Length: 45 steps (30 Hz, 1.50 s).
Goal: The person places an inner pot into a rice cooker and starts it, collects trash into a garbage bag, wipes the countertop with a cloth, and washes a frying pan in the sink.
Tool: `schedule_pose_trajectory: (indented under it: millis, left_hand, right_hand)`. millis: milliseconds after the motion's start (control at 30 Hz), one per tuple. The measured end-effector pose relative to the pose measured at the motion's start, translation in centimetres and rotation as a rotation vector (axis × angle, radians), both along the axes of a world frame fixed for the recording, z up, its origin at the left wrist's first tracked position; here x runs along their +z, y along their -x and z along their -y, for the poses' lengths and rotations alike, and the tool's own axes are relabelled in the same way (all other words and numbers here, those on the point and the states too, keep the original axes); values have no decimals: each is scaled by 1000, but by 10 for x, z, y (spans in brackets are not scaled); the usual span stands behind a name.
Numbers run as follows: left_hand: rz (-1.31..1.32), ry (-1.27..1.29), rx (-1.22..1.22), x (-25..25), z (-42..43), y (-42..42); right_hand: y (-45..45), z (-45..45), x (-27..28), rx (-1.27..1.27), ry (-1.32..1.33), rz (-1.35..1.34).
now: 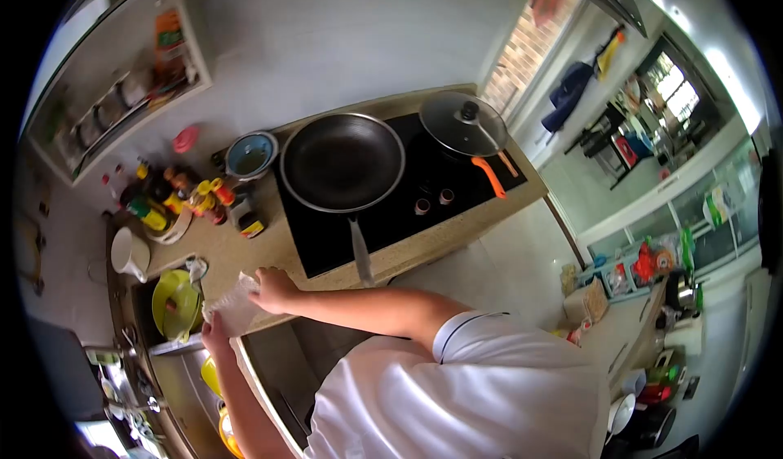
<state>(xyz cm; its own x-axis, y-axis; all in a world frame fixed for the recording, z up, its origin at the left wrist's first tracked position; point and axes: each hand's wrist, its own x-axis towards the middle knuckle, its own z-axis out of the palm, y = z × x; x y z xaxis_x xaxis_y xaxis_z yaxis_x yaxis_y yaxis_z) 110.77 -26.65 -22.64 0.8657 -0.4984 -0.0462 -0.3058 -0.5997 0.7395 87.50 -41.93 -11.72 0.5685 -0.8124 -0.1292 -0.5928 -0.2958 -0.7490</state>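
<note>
Between my two hands is a clear, crinkled plastic bag (235, 308), held beside the sink near the counter's front edge. My right hand (276, 290) grips its upper right side with fingers closed. At the lower left edge, my left hand (216, 334) pinches the plastic. I cannot make out anything inside the bag. Just left of it, a yellow-green basin (189, 300) sits in the sink, with a small reddish-brown item in it. Below my forearms a drawer or cabinet (281, 365) appears pulled out.
A large frying pan (342, 161) and a glass-lidded pan (465, 124) with an orange handle stand on the black cooktop (326, 243). The frying pan's handle (360, 251) juts past the counter edge. Several sauce bottles (155, 206), a white pitcher (130, 253) and a blue bowl (250, 155) stand leftward.
</note>
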Motion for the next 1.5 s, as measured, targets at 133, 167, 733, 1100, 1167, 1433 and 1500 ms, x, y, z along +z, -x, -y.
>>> schedule_pose_trajectory:
  millis: [133, 167, 733, 1100, 1167, 1433, 1500]
  left_hand:
    - [18, 217, -4, -43, 5, 17]
    - [-4, 207, 1, -23, 9, 38]
    - [-668, 538, -692, 150, 132, 221]
    - [-1457, -19, -960, 172, 279, 488]
    - [-1494, -24, -866, 157, 308, 536]
    - [-1669, 131, -416, 103, 373, 633]
    - [-1693, 165, -408, 103, 378, 630]
  right_hand:
    - [75, 21, 27, 293, 58, 375]
    - [97, 23, 37, 255, 68, 458]
    - [393, 178, 34, -732, 721, 124]
    - [570, 386, 2, -897, 548, -346]
    - [586, 389, -1, -898, 614, -189]
    - [605, 418, 13, -648, 577, -54]
    - [616, 413, 8, -653, 441, -81]
